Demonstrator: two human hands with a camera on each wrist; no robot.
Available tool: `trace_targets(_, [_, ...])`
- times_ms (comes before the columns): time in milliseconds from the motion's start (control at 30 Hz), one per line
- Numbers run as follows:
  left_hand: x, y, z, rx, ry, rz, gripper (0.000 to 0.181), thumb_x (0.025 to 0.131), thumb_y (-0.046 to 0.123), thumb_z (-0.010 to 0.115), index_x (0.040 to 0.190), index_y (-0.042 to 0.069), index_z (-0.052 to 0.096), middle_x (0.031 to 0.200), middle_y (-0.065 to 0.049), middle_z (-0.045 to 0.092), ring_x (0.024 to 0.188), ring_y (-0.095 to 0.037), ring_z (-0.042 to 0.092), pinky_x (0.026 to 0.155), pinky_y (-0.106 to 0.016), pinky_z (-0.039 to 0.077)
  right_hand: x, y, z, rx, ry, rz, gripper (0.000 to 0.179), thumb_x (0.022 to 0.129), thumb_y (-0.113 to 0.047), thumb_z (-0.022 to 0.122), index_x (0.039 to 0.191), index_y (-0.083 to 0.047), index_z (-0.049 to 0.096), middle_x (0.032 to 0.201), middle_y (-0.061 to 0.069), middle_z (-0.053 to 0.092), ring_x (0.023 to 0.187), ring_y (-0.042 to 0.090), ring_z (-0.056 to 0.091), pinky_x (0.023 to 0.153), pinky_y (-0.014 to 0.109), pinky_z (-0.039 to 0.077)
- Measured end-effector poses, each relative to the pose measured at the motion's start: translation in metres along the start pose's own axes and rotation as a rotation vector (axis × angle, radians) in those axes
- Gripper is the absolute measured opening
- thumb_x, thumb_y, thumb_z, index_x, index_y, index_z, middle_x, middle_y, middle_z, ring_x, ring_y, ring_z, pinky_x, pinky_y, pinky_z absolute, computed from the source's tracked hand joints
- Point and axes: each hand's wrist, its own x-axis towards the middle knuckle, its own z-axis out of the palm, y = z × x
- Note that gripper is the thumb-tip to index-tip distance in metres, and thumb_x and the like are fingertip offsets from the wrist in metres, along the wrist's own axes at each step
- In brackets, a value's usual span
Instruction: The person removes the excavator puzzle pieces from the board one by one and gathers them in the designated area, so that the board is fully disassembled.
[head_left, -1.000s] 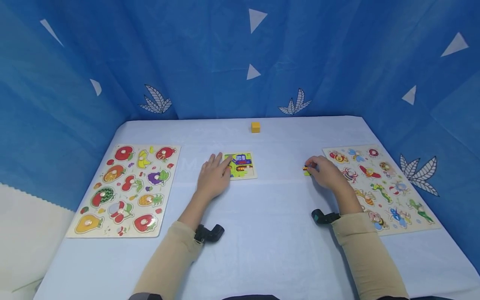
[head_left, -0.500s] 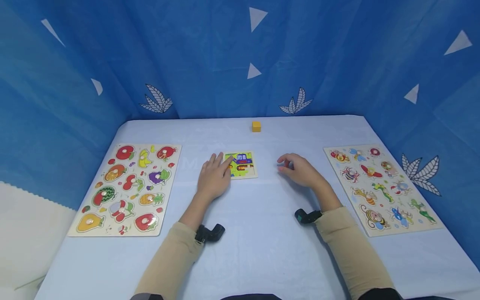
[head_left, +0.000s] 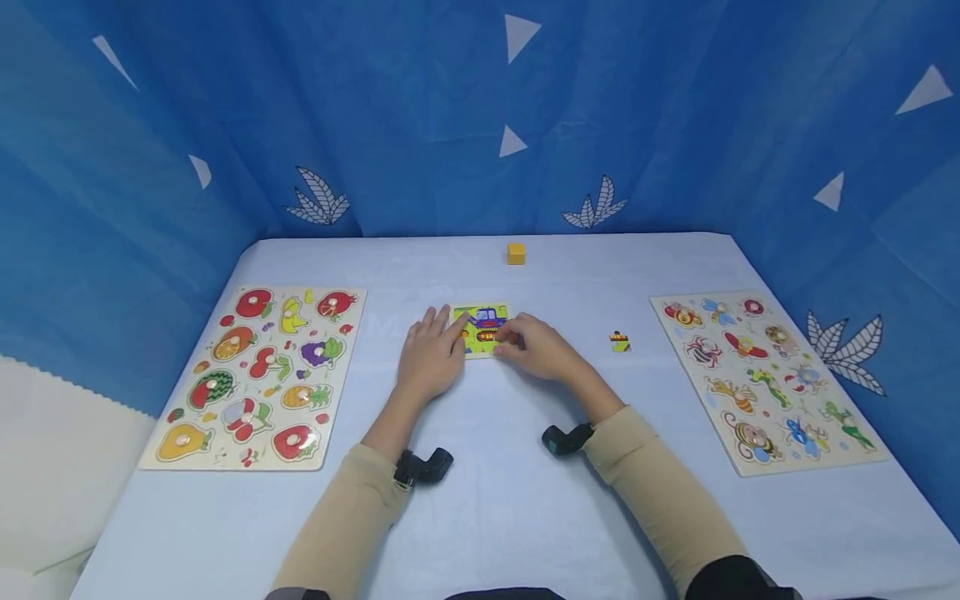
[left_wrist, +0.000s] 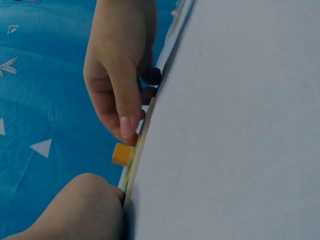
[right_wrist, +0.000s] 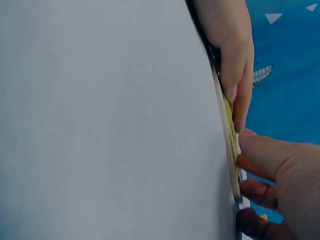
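A small square wooden puzzle (head_left: 483,310) with a purple and orange digger on yellow-green lies mid-table. My left hand (head_left: 431,354) rests flat at its left side, index finger and thumb reaching onto the picture. At the puzzle's lower right corner is my right hand (head_left: 536,348), its thumb and fingers curled in against the board. Its fingertips hide that corner, and whether a piece sits between them cannot be seen. In the left wrist view my right hand (left_wrist: 117,75) meets the board's end (left_wrist: 137,165). A loose puzzle piece (head_left: 620,342) lies farther right on the cloth.
A fruit knob puzzle (head_left: 258,379) lies on the left of the table, an insect puzzle (head_left: 757,383) on the right. Near the back edge stands a yellow cube (head_left: 516,254). A blue curtain (head_left: 420,117) encloses the back and sides.
My right hand has travelled left from the loose piece to the puzzle's right side. That loose piece lies uncovered where the hand was. My left hand has stayed on the puzzle.
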Motion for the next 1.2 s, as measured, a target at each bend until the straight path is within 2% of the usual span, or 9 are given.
trace_targets(133, [0.000,0.001,0.000,0.007,-0.006,0.001,0.052,0.105,0.038,0.029,0.156,0.030,0.033,0.167,-0.004,0.017,0.156,-0.028,0.007,0.127,-0.048,0.007,0.004,-0.004,0.008,-0.030,0.036,0.013,0.025,0.091,-0.036,0.071,0.106,-0.017,0.067,0.094,0.000,0.058,0.085,0.016,0.053,0.074,0.029,0.047])
trace_targets(300, [0.000,0.001,0.000,0.024,-0.002,0.000,0.052,0.105,0.037,0.030,0.156,0.029,0.033,0.167,-0.005,0.018,0.156,-0.029,0.010,0.127,-0.049,0.008,0.007,-0.007,0.011,-0.026,0.037,0.032,0.027,0.090,-0.036,0.072,0.105,-0.015,0.064,0.094,0.000,0.057,0.086,0.016,0.053,0.075,0.028,0.046])
trace_targets(500, [-0.001,0.002,0.000,0.041,0.003,0.004,0.052,0.105,0.038,0.029,0.156,0.029,0.033,0.167,-0.006,0.019,0.156,-0.029,0.011,0.127,-0.048,0.009,0.008,-0.003,0.014,0.061,0.063,0.066,0.022,0.090,-0.032,0.074,0.096,-0.015,0.060,0.091,0.001,0.059,0.082,0.017,0.053,0.072,0.029,0.046])
trace_targets(933, [-0.002,0.001,0.003,0.042,0.008,0.003,0.052,0.105,0.038,0.028,0.156,0.028,0.031,0.167,-0.005,0.018,0.156,-0.028,0.009,0.127,-0.048,0.008,0.005,0.001,0.011,0.248,0.136,0.063,0.018,0.087,-0.027,0.076,0.090,-0.016,0.062,0.089,0.001,0.063,0.079,0.020,0.054,0.068,0.030,0.046])
trace_targets(1067, [-0.003,0.001,0.003,0.037,0.014,0.002,0.053,0.105,0.038,0.029,0.156,0.028,0.031,0.167,-0.005,0.018,0.156,-0.028,0.009,0.127,-0.048,0.009,0.003,0.002,0.008,0.298,0.174,0.051,0.021,0.086,-0.025,0.078,0.093,-0.015,0.061,0.089,0.001,0.065,0.076,0.020,0.054,0.065,0.029,0.045])
trace_targets(1200, [-0.003,0.001,0.004,0.037,0.022,0.002,0.053,0.105,0.038,0.028,0.156,0.028,0.032,0.167,-0.005,0.019,0.156,-0.028,0.009,0.127,-0.048,0.009,0.003,0.005,0.006,0.347,0.193,0.043,0.026,0.086,-0.024,0.078,0.105,-0.016,0.061,0.090,0.001,0.070,0.072,0.019,0.052,0.062,0.026,0.043])
